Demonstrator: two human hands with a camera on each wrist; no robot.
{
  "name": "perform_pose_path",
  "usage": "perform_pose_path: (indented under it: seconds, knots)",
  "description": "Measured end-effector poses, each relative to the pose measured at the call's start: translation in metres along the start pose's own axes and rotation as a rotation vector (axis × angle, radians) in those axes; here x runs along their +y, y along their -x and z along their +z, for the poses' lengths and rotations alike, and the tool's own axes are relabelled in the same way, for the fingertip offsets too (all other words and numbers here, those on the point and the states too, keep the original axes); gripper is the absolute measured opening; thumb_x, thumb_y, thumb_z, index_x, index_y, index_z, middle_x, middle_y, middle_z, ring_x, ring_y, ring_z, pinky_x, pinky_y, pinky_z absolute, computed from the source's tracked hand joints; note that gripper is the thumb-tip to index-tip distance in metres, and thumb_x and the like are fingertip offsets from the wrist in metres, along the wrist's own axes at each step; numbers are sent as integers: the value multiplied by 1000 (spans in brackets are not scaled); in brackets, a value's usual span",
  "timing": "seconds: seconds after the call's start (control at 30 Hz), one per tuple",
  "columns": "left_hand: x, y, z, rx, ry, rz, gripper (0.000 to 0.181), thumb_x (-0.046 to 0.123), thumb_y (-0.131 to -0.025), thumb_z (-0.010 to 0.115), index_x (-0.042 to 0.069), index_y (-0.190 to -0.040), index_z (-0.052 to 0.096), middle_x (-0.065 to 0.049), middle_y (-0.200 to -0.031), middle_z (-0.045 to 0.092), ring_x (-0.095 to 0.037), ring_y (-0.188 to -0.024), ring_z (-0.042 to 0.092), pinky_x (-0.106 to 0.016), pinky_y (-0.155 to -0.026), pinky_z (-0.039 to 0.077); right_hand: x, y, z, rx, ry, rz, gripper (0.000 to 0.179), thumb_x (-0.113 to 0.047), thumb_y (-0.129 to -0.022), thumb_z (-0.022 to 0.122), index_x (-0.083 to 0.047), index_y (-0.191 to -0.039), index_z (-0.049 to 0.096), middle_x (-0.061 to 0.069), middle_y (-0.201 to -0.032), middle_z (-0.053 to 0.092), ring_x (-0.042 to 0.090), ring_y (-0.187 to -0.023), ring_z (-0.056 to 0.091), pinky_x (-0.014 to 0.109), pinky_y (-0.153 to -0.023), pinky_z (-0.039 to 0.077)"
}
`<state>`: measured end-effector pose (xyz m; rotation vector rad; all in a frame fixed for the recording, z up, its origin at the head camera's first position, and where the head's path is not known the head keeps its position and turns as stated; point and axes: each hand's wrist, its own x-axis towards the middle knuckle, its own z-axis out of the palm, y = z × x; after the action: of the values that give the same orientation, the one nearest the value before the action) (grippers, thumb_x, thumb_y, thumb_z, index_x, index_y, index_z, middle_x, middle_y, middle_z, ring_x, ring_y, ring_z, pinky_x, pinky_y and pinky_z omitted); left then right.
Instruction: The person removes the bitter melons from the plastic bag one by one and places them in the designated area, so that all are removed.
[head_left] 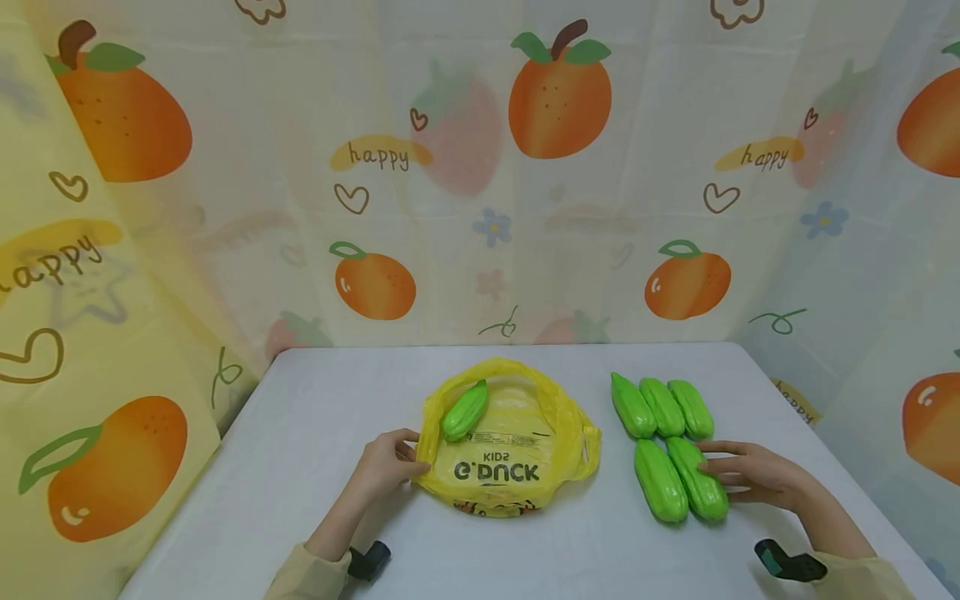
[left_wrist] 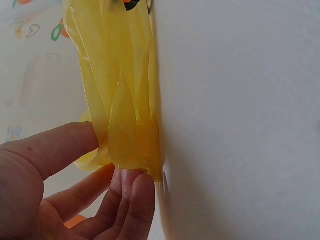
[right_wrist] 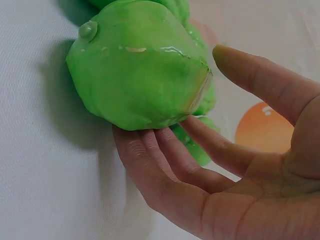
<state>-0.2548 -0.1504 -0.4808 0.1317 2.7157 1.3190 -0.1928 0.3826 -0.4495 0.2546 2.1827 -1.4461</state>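
Observation:
A yellow plastic bag (head_left: 495,496) lies on the table with its mouth spread wide and lettering on it. One glossy green cucumber-like vegetable (head_left: 466,411) is inside, toward the left. My left hand (head_left: 387,463) holds the bag's left rim between thumb and fingers; the left wrist view shows the gathered plastic (left_wrist: 122,115) close up. To the right, my right hand (head_left: 757,475) touches the outer side of the nearest-right green vegetable (head_left: 699,482). In the right wrist view its fingers (right_wrist: 165,165) lie against that vegetable's side, while the thumb stands apart from it.
Beside the touched vegetable lies another green one (head_left: 661,482), with a row of three more (head_left: 662,408) behind. They all rest on the white table (head_left: 337,392), right of the bag. A fruit-print curtain (head_left: 480,275) hangs behind and at both sides.

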Motion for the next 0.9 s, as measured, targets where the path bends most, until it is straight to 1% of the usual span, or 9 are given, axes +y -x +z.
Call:
perform_pose_path:
  seconds: [0.23, 0.33, 0.5, 0.63, 0.7, 0.9]
  knots:
    - [-1, -1, 1, 2, -3, -7, 47, 14, -72, 80, 3, -114, 63, -5, -81, 61, -16, -64, 56, -27, -55, 48, 3, 0, -2, 6, -17, 13, 68, -29, -94, 58, 9, -143, 28, 37, -143, 25, 42, -122, 47, 51, -93, 47]
    - [-1, -2, 1, 2, 0, -7, 47, 14, -72, 80, 3, -114, 63, -6, -81, 61, -16, -64, 56, -27, -55, 48, 4, -1, -2, 19, -23, 23, 69, -29, -93, 59, 8, -143, 29, 36, -143, 27, 38, -119, 49, 49, -92, 48]
    - [-2, -1, 1, 6, 7, -5, 46, 14, -72, 80, 3, -114, 64, -5, -81, 61, -16, -64, 56, -28, -55, 48, 4, -1, 0, 13, -8, 6, 69, -27, -94, 58, 9, -143, 27, 37, -142, 30, 32, -114, 54, 48, -89, 50]
    - [-3, -1, 1, 8, 1, 2, 46, 14, -72, 79, 3, -114, 63, -6, -81, 61, -16, -64, 56, -28, -55, 48, 3, 0, 2, -1, -16, -5, 68, -26, -94, 58, 10, -143, 26, 37, -142, 30, 32, -115, 54, 49, -90, 49]
    - [-3, -1, 1, 10, 7, -7, 46, 14, -72, 80, 4, -113, 64, -5, -80, 61, -16, -64, 56, -28, -55, 48, 3, 0, 2, -6, -22, -5, 68, -26, -94, 58, 9, -143, 26, 37, -142, 30, 33, -116, 53, 50, -90, 49]
    - [-3, -1, 2, 4, 15, -12, 46, 15, -72, 80, 5, -113, 64, -5, -81, 61, -16, -64, 55, -28, -55, 48, 3, -1, 2, 4, -32, 12, 68, -28, -94, 58, 8, -143, 27, 36, -143, 28, 39, -119, 50, 49, -89, 50]
